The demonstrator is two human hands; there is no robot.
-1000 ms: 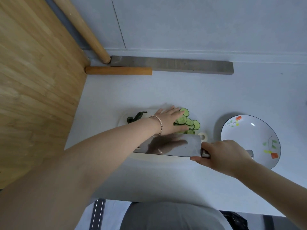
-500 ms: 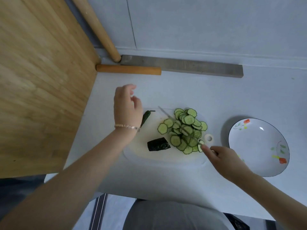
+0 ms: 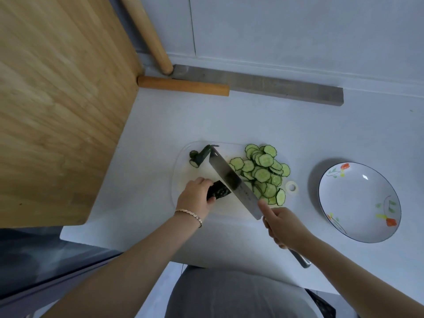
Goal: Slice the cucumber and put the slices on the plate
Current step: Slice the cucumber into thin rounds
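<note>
On the white cutting board (image 3: 183, 173) lies a pile of several green cucumber slices (image 3: 261, 172). My left hand (image 3: 195, 197) grips the short dark cucumber stub (image 3: 219, 191) at the board's near left. My right hand (image 3: 283, 226) holds the cleaver (image 3: 234, 182) by its handle, index finger along the blade. The blade stands diagonally across the board, right against the stub's cut end. A cut-off cucumber end (image 3: 199, 156) lies at the board's far left. The flowered white plate (image 3: 359, 201) sits to the right with nothing on it.
A large wooden board (image 3: 57, 106) leans at the left. Two wooden rolling pins (image 3: 183, 86) and a grey stone bar (image 3: 263, 84) lie along the back wall. The white counter's front edge runs close to my body.
My left hand came down from above the board and took hold of the cucumber stub. My right hand lifted the cleaver out of the slices and set it against the stub.
</note>
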